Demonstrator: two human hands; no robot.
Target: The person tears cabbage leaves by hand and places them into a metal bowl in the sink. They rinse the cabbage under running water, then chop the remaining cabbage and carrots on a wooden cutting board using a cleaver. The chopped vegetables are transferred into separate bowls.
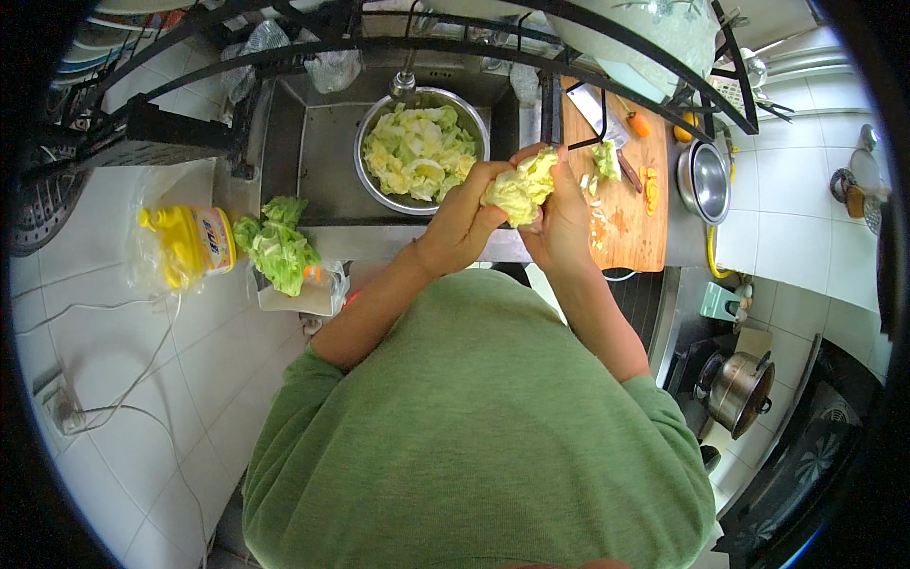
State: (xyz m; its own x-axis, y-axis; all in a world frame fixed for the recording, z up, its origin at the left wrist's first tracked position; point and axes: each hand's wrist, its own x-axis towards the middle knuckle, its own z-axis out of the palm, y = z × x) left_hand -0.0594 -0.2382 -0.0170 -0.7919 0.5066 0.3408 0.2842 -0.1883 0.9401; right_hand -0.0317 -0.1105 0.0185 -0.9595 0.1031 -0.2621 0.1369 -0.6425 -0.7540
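Observation:
Both my hands hold one pale yellow lettuce heart between the sink and the cutting board. My left hand grips its left side, and my right hand wraps its right side. To the left, a steel bowl of torn lettuce leaves stands in the sink under the faucet. On the wooden cutting board at the right lie a cleaver, a lettuce piece, a carrot piece and orange slices.
Green outer leaves lie at the counter's left edge, over a white bin, near a yellow detergent jug. Steel bowls stand right of the board. A black rack spans above the sink. A steel pot is at the lower right.

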